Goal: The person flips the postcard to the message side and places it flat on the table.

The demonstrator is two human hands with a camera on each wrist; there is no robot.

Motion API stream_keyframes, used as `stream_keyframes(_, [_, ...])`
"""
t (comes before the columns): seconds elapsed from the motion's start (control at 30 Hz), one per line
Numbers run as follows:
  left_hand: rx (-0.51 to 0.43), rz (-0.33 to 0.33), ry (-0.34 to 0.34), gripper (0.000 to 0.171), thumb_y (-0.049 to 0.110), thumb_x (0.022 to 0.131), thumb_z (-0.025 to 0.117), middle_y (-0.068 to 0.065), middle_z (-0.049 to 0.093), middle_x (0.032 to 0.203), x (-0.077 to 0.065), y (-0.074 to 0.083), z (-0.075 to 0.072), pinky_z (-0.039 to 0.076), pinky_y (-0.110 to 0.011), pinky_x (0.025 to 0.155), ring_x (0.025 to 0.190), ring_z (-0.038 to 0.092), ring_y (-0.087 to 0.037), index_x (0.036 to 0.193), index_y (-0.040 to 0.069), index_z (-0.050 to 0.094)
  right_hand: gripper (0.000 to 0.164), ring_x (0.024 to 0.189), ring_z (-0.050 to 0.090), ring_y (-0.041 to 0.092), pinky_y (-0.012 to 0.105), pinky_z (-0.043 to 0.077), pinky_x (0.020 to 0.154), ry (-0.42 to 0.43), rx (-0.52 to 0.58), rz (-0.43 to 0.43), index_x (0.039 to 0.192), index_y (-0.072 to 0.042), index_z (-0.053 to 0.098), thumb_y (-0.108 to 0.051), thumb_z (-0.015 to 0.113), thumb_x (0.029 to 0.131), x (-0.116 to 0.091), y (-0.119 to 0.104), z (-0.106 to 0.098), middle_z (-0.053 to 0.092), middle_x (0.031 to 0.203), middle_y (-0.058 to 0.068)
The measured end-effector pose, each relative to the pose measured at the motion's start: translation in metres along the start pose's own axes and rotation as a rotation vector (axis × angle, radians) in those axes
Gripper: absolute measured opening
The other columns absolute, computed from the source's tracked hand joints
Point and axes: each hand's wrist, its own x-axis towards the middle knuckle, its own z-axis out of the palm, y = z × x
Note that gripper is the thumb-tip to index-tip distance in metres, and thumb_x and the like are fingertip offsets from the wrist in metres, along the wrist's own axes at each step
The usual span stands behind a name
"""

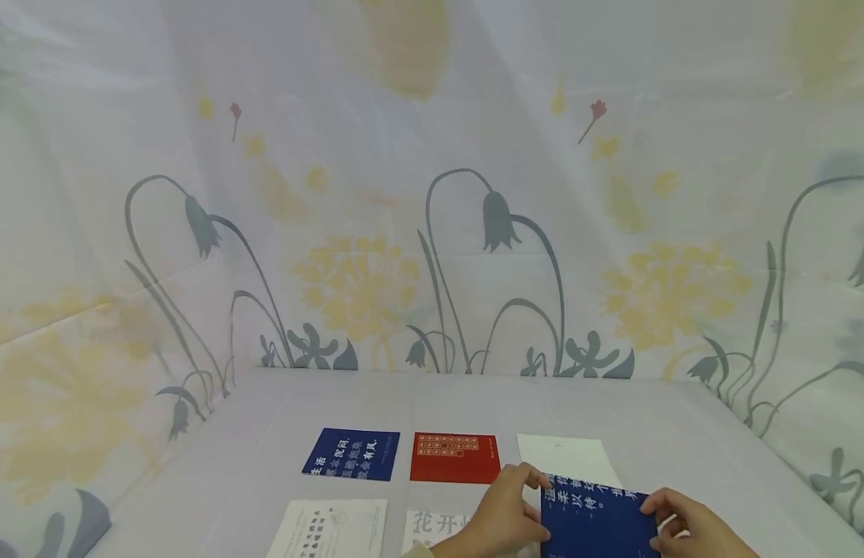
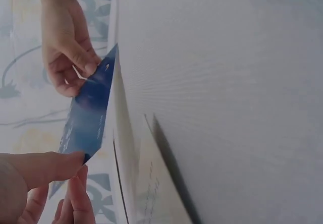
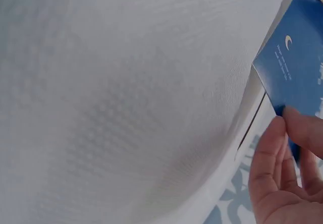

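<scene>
Between my two hands is a dark blue card [image 1: 595,519] with white Chinese characters; a small yellow moon and fine print show on it in the right wrist view. My left hand [image 1: 500,511] pinches its left edge between thumb and fingers. The opposite edge is pinched by my right hand [image 1: 693,527]. The card is held tilted over the front right of the table, and its lower part runs out of the head view. Behind it lies a pale, nearly blank card [image 1: 567,457], partly covered by the left hand.
On the white table [image 1: 264,442] lie another blue card [image 1: 358,455], a red card [image 1: 454,459] with gold boxes, a cream card [image 1: 334,527] with black writing, and a white card [image 1: 432,527] with grey characters, partly behind the left hand. A flower-printed curtain [image 1: 390,155] hangs behind.
</scene>
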Motion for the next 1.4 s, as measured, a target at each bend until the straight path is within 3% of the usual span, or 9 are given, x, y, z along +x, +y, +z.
stream_keyframes(0.17, [-0.062,0.002,0.049,0.051,-0.006,0.070,0.075,0.006,0.051,0.083,0.001,-0.004,0.000,0.054,-0.027,0.058,0.063,0.061,-0.009,0.107,0.018,0.049,0.029,0.070,0.053,0.010,0.028,0.050,0.061,0.025,0.086,-0.095,0.099,0.013,0.034,0.003,0.057,0.086,-0.002,-0.001,-0.007,0.052,0.083,0.006])
stream_keyframes(0.37, [-0.176,0.019,0.080,0.037,-0.005,0.077,0.069,0.004,0.054,0.076,0.003,-0.011,-0.004,0.053,-0.026,0.055,0.060,0.060,-0.010,0.104,0.011,0.050,0.048,0.074,0.061,0.017,0.032,0.053,0.067,0.127,0.138,0.014,0.110,0.018,0.026,-0.002,0.062,0.086,-0.002,-0.015,-0.006,0.059,0.084,0.008])
stream_keyframes(0.5, [-0.212,-0.010,0.097,0.019,-0.002,0.080,0.069,0.003,0.056,0.075,0.004,-0.012,-0.006,0.055,-0.026,0.056,0.061,0.060,-0.009,0.092,0.008,0.057,0.042,0.076,0.062,0.020,0.034,0.054,0.068,0.199,0.073,0.085,0.110,0.021,0.040,-0.006,0.064,0.087,0.000,-0.022,-0.005,0.062,0.085,0.006])
stream_keyframes(0.63, [-0.205,-0.035,0.096,0.011,0.000,0.081,0.069,0.003,0.057,0.074,0.004,-0.012,-0.008,0.055,-0.024,0.057,0.062,0.060,-0.008,0.082,0.007,0.061,0.027,0.075,0.063,0.023,0.034,0.055,0.068,0.300,0.016,0.168,0.100,0.014,0.056,-0.008,0.065,0.086,0.003,-0.026,-0.002,0.064,0.084,0.007])
stream_keyframes(0.8, [-0.208,-0.052,0.097,0.008,0.003,0.081,0.070,0.002,0.057,0.073,0.004,-0.012,-0.009,0.055,-0.025,0.058,0.062,0.060,-0.009,0.080,0.006,0.063,0.031,0.071,0.061,0.022,0.033,0.055,0.065,0.405,-0.023,0.287,0.094,0.006,0.063,-0.022,0.070,0.083,0.006,-0.028,0.002,0.065,0.080,0.007])
stream_keyframes(0.9, [-0.182,-0.067,0.106,0.008,0.006,0.081,0.071,0.003,0.057,0.072,0.004,-0.011,-0.009,0.054,-0.024,0.058,0.062,0.058,-0.008,0.080,0.008,0.064,0.034,0.069,0.059,0.021,0.032,0.055,0.064,0.400,0.007,0.292,0.095,0.007,0.063,-0.025,0.068,0.085,0.006,-0.028,0.002,0.065,0.079,0.007])
stream_keyframes(1.07, [-0.117,-0.061,0.113,0.008,0.012,0.080,0.072,0.005,0.056,0.070,0.005,-0.013,-0.011,0.050,-0.021,0.058,0.064,0.051,-0.009,0.079,0.012,0.065,0.031,0.072,0.063,0.024,0.034,0.056,0.065,0.327,0.112,0.221,0.097,0.014,0.060,-0.016,0.055,0.094,0.002,-0.027,-0.002,0.067,0.082,0.011])
stream_keyframes(1.27, [-0.141,-0.095,0.103,0.006,0.013,0.080,0.073,0.005,0.057,0.069,0.007,-0.016,-0.012,0.047,-0.021,0.057,0.064,0.050,-0.009,0.080,0.012,0.067,0.035,0.075,0.066,0.023,0.033,0.056,0.069,0.248,0.257,0.164,0.097,0.018,0.060,-0.012,0.041,0.099,-0.002,-0.026,-0.008,0.067,0.084,0.014])
stream_keyframes(1.4, [-0.152,-0.134,0.113,0.005,0.012,0.080,0.074,0.004,0.060,0.069,0.008,-0.017,-0.011,0.050,-0.022,0.060,0.064,0.052,-0.010,0.079,0.011,0.069,0.035,0.075,0.066,0.022,0.033,0.055,0.069,0.233,0.309,0.159,0.095,0.018,0.061,-0.011,0.040,0.099,-0.003,-0.021,-0.009,0.067,0.084,0.016])
